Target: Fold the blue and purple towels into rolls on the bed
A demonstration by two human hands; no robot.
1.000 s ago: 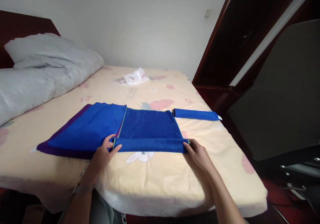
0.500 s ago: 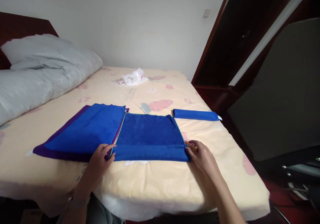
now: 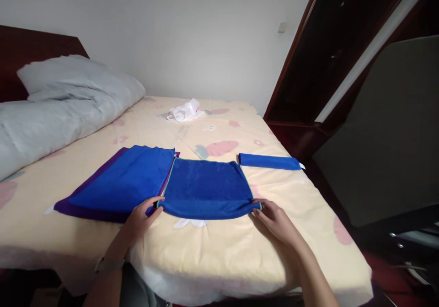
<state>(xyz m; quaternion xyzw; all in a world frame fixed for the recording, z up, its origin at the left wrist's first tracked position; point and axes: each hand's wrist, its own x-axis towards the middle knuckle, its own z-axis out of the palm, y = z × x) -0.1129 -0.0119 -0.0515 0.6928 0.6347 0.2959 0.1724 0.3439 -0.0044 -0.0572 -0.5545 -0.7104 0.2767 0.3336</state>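
A blue towel [image 3: 209, 181] with green edging lies on the bed, its near edge folded over into a strip. My left hand [image 3: 142, 215] pinches the left end of that folded strip between thumb and fingers. At the strip's right end, my right hand [image 3: 270, 213] grips the other corner. The fold sags a little between them. Left of this towel, a stack of flat blue and purple towels [image 3: 123, 181] lies beside my left hand. Farther right rests a blue towel folded into a narrow strip [image 3: 270, 161], with a white tag at its end.
The bed [image 3: 219, 261] has a cream sheet with carrot prints. A crumpled white plastic bag [image 3: 186, 110] lies toward the wall. A grey quilt [image 3: 68, 101] is heaped at the left. Dark wooden furniture [image 3: 325, 46] stands at the right.
The folded near edge has gone from lying flat to being pinched at both ends, its strip now curved. Both hands have closed on its corners. The view has shifted slightly.
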